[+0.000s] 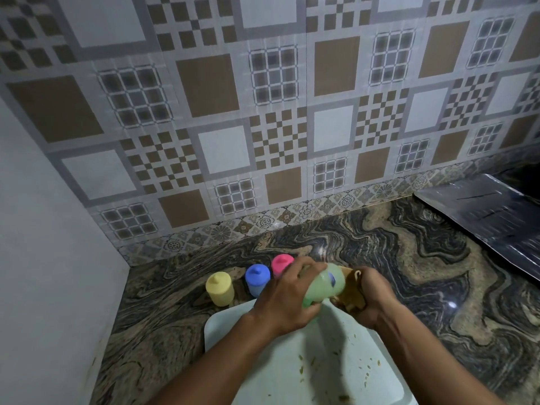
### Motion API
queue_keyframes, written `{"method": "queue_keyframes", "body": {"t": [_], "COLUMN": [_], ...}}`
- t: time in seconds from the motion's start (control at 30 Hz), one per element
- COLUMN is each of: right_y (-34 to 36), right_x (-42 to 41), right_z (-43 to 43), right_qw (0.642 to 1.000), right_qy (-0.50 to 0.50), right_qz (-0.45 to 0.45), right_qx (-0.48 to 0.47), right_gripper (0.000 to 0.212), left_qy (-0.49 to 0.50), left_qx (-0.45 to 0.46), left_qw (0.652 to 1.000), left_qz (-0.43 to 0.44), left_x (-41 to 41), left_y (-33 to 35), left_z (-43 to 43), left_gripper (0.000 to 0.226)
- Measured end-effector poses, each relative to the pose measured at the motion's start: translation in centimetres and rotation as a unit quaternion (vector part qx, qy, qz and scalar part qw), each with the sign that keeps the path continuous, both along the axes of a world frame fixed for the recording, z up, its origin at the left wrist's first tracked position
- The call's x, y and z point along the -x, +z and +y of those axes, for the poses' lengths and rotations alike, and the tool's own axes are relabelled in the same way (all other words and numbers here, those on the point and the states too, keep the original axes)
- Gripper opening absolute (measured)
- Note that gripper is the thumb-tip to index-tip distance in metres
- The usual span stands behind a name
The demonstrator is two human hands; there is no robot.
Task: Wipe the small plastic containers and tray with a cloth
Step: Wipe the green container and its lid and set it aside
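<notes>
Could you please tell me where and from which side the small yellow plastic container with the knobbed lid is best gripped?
Grip the small yellow plastic container around its cylindrical body, probably from its open left side; it stands upright, with the blue container close on its right.

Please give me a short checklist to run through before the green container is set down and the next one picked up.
1. Left hand grips green container: ok.
2. Right hand holds cloth against it: ok.
3. Green container fully wiped: cannot tell.
4. Yellow container, blue container, pink container upright on counter: ok.
5. Tray clean: not ok, crumbs remain.
</notes>
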State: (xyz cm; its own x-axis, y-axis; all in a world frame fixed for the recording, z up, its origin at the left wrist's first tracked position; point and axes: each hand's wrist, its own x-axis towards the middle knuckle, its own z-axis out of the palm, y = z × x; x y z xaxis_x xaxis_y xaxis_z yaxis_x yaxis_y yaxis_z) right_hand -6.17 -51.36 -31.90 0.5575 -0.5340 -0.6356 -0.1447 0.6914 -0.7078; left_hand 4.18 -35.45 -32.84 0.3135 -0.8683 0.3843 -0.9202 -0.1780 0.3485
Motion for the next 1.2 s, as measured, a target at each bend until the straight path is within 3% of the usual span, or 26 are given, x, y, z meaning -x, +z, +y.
{"method": "queue_keyframes", "body": {"t": [0.1,0.27,0.4,0.5,0.57,0.8,0.97,1.03,1.13,1.2], "right_y": [-0.1,0.0,-0.7,-1.9,-2.6,-3.9,-3.7,-3.7,-4.4,-5.1], "right_x": [-0.1,-1.0,-1.8,-1.9,-1.8,-1.2,-0.4,0.4,1.7,2.4], "right_z": [-1.5,-3.2,-3.7,-4.4,-4.7,-5.2,-3.8,-3.0,-1.7,-1.0], "right_qw": [0.998,0.998,0.995,0.996,0.997,0.997,0.992,0.989,0.989,0.995], "right_qy": [-0.042,0.03,0.05,0.052,0.055,0.058,0.075,0.083,0.057,0.074], "right_qz": [-0.026,-0.062,-0.073,-0.061,-0.049,-0.03,-0.097,-0.115,-0.097,-0.041], "right_qx": [-0.023,0.015,0.037,0.036,0.036,0.042,-0.012,-0.052,-0.096,-0.061], "right_gripper": [0.039,0.042,0.035,0.033,0.034,0.047,0.054,0.058,0.044,0.032], "left_qy": [0.062,0.095,0.101,0.083,0.072,0.066,0.066,0.042,-0.009,-0.02], "left_qx": [-0.023,-0.096,-0.193,-0.261,-0.288,-0.317,-0.238,-0.246,-0.304,-0.327], "left_qw": [0.994,0.979,0.97,0.962,0.954,0.945,0.969,0.968,0.953,0.945], "left_qz": [0.082,0.153,0.105,-0.012,-0.036,-0.037,-0.011,-0.004,-0.001,-0.007], "left_x": [-2.3,-6.3,-8.6,-9.1,-9.4,-9.8,-8.1,-6.8,-4.8,-4.0], "left_y": [0.4,1.3,0.5,-0.5,-1.6,-3.2,-1.5,-1.4,-2.3,-3.3], "left_z": [-0.8,-5.4,-9.0,-10.7,-11.2,-11.5,-9.5,-7.9,-5.1,-4.0], "left_gripper": [0.067,0.077,0.095,0.084,0.072,0.081,0.056,0.048,0.043,0.041]}}
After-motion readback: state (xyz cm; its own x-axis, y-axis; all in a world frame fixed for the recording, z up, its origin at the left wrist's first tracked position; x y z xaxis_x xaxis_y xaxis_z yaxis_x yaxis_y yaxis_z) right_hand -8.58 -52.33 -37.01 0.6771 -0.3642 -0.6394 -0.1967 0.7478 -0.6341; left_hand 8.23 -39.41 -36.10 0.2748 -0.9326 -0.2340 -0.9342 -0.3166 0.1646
